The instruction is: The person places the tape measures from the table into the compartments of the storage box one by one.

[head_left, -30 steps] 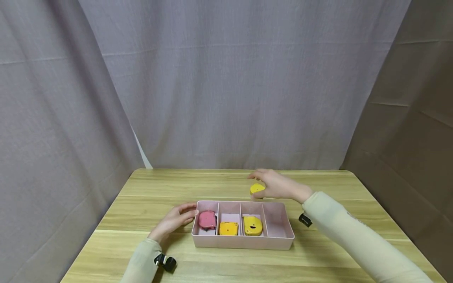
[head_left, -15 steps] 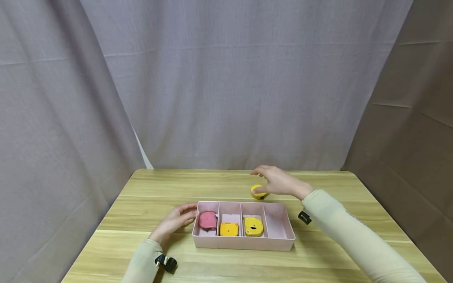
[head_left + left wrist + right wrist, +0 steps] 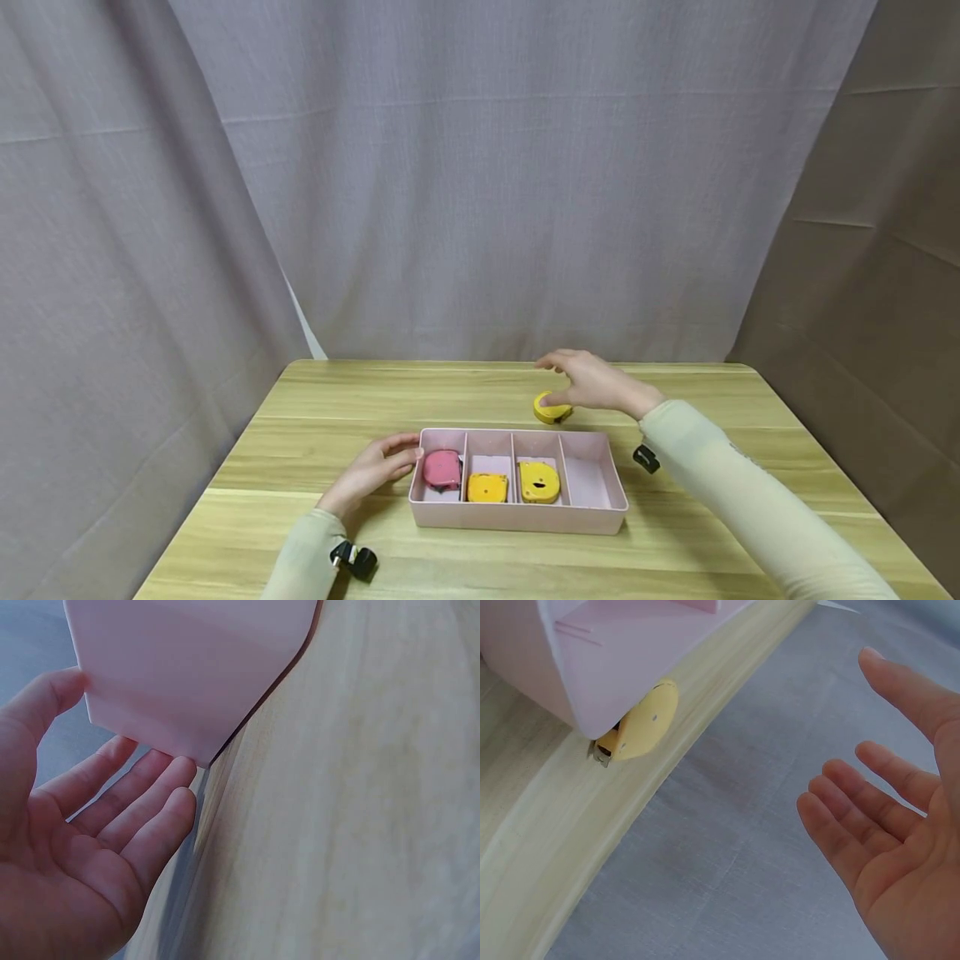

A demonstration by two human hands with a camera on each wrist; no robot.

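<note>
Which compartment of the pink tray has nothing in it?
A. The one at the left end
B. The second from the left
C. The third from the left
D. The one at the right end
D. In the head view the pink tray holds a pink tape measure, an orange one and a yellow one in its first three compartments, while the right-end compartment shows only its bare floor.

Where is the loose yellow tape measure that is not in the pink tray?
In the head view, the yellow tape measure lies on the table just behind the pink tray, toward its right end, under the open right hand.
</note>
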